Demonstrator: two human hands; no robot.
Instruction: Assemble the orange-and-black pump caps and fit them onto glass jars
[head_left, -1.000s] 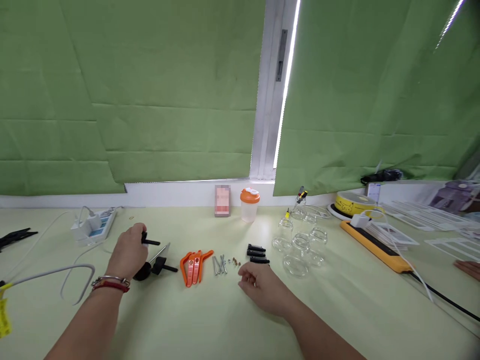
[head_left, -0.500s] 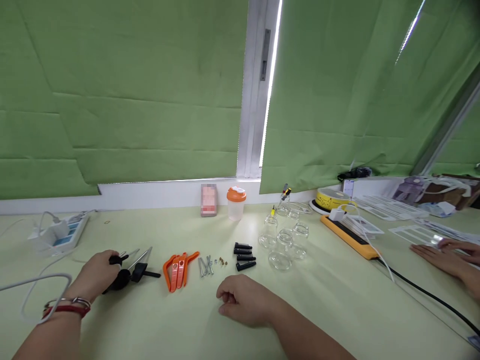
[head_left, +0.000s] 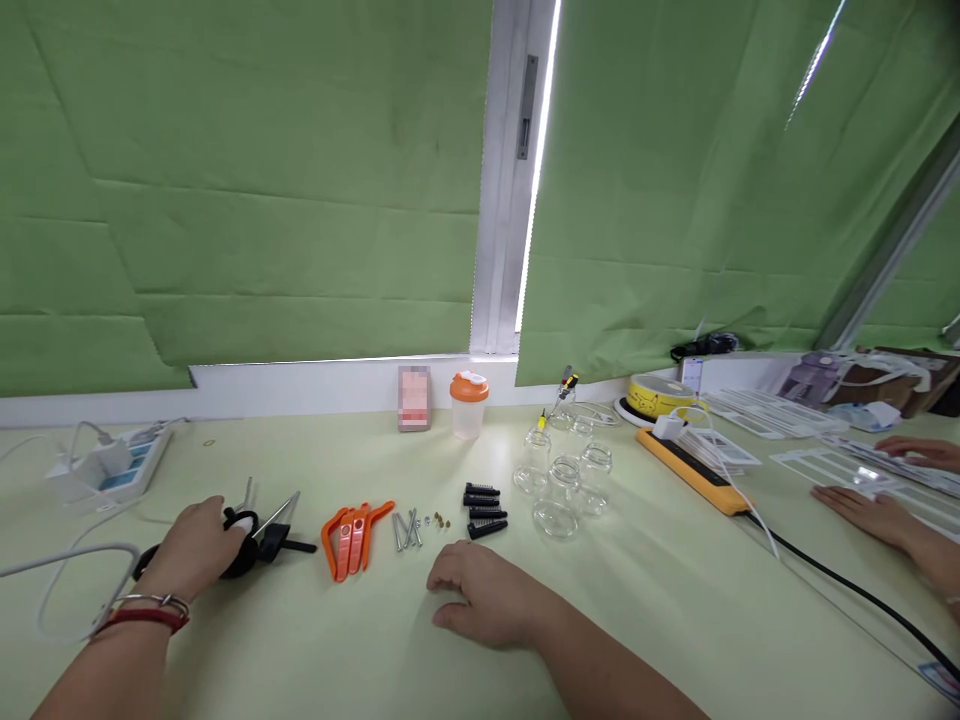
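My left hand (head_left: 196, 545) is closed around part of a cluster of black-handled tools (head_left: 244, 550) at the left; its fingertips are partly hidden. Right of it lie orange plastic pieces (head_left: 351, 540), then several screws (head_left: 407, 530) and tiny brown bits (head_left: 442, 521). Near the front centre my right hand (head_left: 484, 597) rests on the table, fingers curled but thumb apart, holding nothing. Just beyond it are black toothed clips (head_left: 486, 510) in a stack. Clear glass jars (head_left: 556, 497) stand to their right, with screwdrivers (head_left: 566, 388) upright in one at the back.
An orange-lidded cup (head_left: 469, 405) and a small box (head_left: 414, 398) stand by the wall. A white power strip (head_left: 135, 465) with cables is at left. An orange power strip (head_left: 690, 472) and a yellow round tin (head_left: 660, 396) are at right. Another person's hands (head_left: 874, 515) are at far right.
My left hand has shifted slightly over the black tools, and a white part now shows there. My right hand's thumb and fingers have spread apart. The other person's far hand has moved away from the near one.
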